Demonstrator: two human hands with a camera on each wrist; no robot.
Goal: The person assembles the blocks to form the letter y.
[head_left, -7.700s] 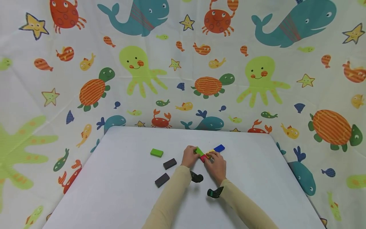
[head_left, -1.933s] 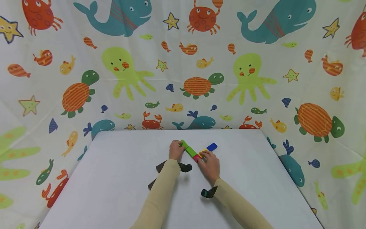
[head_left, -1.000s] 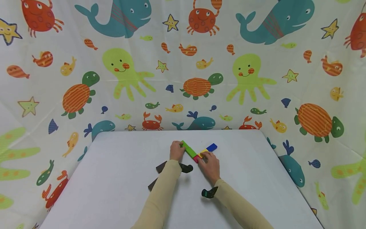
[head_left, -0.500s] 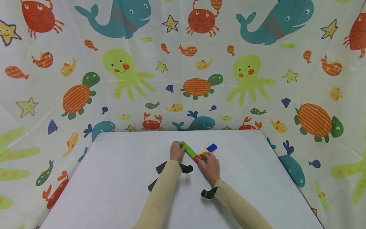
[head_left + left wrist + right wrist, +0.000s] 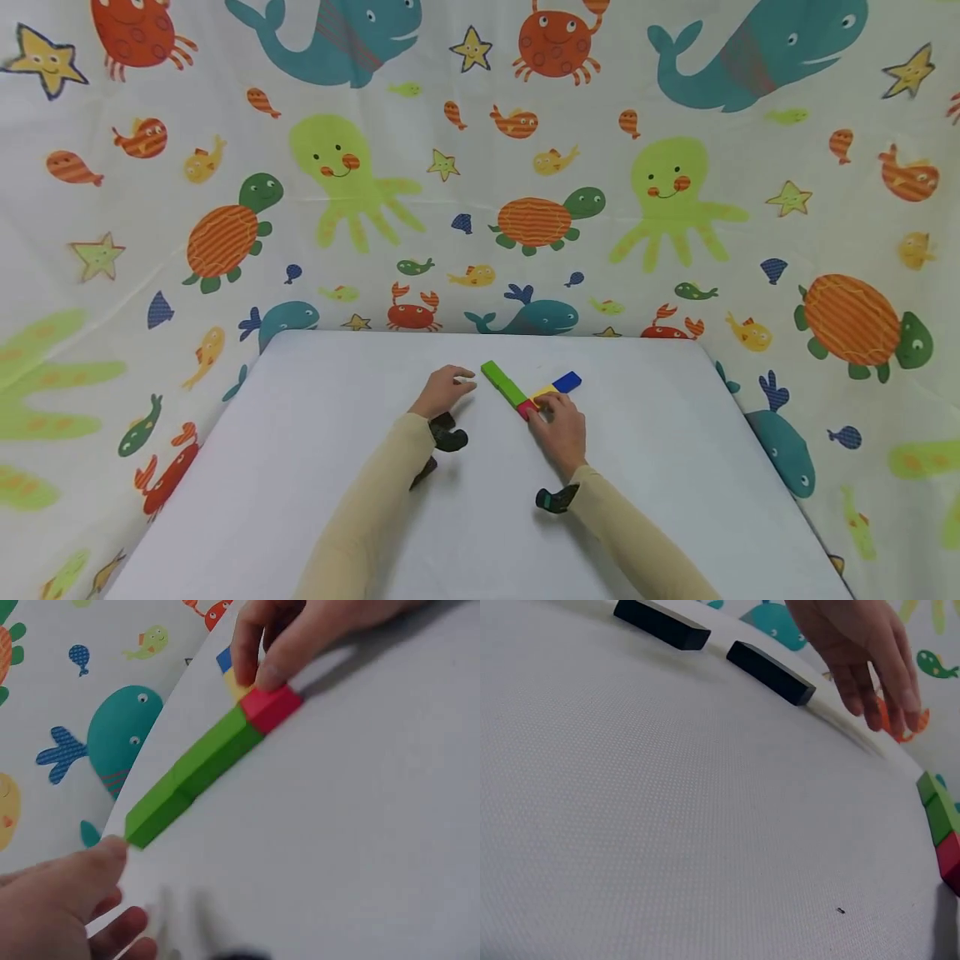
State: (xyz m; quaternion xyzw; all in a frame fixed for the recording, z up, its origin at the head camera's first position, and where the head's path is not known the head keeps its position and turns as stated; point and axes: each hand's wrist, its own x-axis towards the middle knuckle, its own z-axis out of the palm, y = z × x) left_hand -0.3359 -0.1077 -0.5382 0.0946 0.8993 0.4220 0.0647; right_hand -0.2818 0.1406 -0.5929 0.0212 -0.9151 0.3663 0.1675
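Note:
A row of two green blocks (image 5: 501,384) and a red block (image 5: 527,408) lies slanted on the white table (image 5: 315,433). A yellow block (image 5: 546,392) and a blue block (image 5: 571,382) branch off to the right. My right hand (image 5: 558,421) rests its fingertips (image 5: 271,671) on the red block (image 5: 270,707) and the yellow block (image 5: 236,686). My left hand (image 5: 446,389) hovers with relaxed fingers just left of the green blocks' (image 5: 191,776) far end, touching nothing. The right wrist view shows my left hand (image 5: 870,664) above the table, with the green block (image 5: 937,810) at the edge.
Two black blocks (image 5: 662,624) (image 5: 771,671) lie on the table to the left. In the head view my left forearm hides all but a corner of one black block (image 5: 422,473). A patterned sea-animal cloth (image 5: 480,167) surrounds the table.
My left hand has let go of the far end of the green blocks and drawn back to the left. My right hand stays on the red and yellow blocks.

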